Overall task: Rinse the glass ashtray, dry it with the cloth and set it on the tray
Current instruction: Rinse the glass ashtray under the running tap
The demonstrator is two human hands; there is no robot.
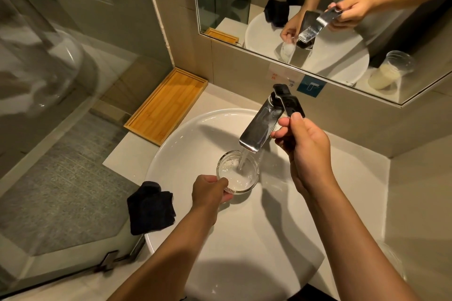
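Currently: left hand [210, 190] pinched glass ashtray [237, 171] rim under running faucet [263, 124], over sink [186, 139] | right hand [303, 144] gripped faucet lever | cloth [150, 208] near-left on sink edge | tray [166, 106] far-left on tabletop

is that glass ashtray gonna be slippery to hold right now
Probably: water from the faucet is running into the glass ashtray, and the left hand pinches only its near rim. Thick glass, so likely heavy and breakable against the sink.
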